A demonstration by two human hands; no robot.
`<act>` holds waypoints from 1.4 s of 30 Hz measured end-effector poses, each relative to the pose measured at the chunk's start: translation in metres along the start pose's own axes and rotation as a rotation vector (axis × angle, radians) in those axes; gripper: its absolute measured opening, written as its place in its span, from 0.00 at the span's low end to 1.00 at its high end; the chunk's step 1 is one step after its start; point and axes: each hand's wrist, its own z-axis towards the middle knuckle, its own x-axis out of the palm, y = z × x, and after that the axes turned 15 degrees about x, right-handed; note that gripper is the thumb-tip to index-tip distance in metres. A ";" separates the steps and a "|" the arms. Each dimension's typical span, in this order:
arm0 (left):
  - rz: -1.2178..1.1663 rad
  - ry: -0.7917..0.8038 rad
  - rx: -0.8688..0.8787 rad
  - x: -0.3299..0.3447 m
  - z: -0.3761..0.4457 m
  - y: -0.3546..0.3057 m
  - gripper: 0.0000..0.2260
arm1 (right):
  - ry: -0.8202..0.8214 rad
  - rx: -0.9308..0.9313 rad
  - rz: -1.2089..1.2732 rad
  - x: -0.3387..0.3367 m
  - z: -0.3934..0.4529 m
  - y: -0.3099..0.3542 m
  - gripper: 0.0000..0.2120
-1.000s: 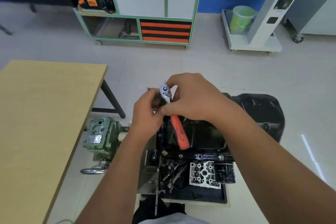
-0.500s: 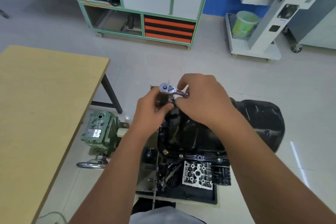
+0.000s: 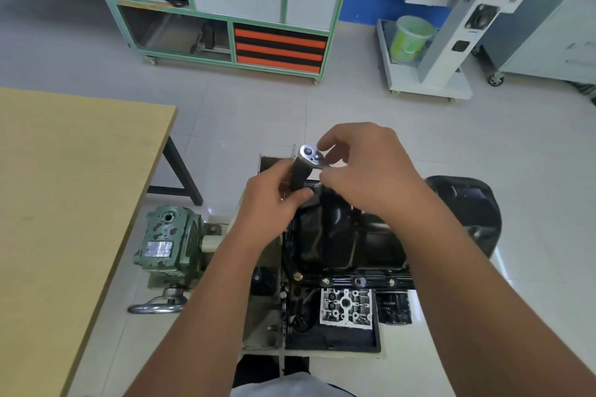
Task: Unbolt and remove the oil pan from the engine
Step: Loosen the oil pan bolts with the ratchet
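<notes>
The black oil pan [image 3: 342,235] sits on top of the upturned engine [image 3: 346,303] on a stand, with bolts along its near flange [image 3: 359,281]. At the pan's far left corner stands a ratchet wrench [image 3: 310,155] with a silver head and a dark socket extension below it. My left hand [image 3: 271,203] grips the socket extension under the head. My right hand [image 3: 371,171] holds the ratchet by its handle, which the hand hides, with fingers beside the head.
A wooden table [image 3: 64,203] stands at the left. A green gearbox [image 3: 167,242] with a crank handle is mounted left of the engine. A second black pan [image 3: 467,203] lies on the floor at the right. A green-framed cabinet [image 3: 258,10] and a white cart [image 3: 429,42] stand further back.
The orange ratchet handle swung from pointing toward me round to the right and is now hidden under my right hand. My left hand stayed on the socket.
</notes>
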 end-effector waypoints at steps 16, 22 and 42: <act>0.022 -0.011 -0.022 0.008 0.002 -0.007 0.10 | 0.049 0.060 -0.107 0.011 -0.009 -0.004 0.10; 0.002 0.060 -0.097 0.002 -0.003 -0.006 0.11 | -0.084 0.022 -0.122 0.011 -0.013 -0.007 0.18; -0.566 -0.295 -0.815 0.017 -0.025 0.024 0.12 | -0.075 0.010 0.028 0.042 -0.003 -0.027 0.06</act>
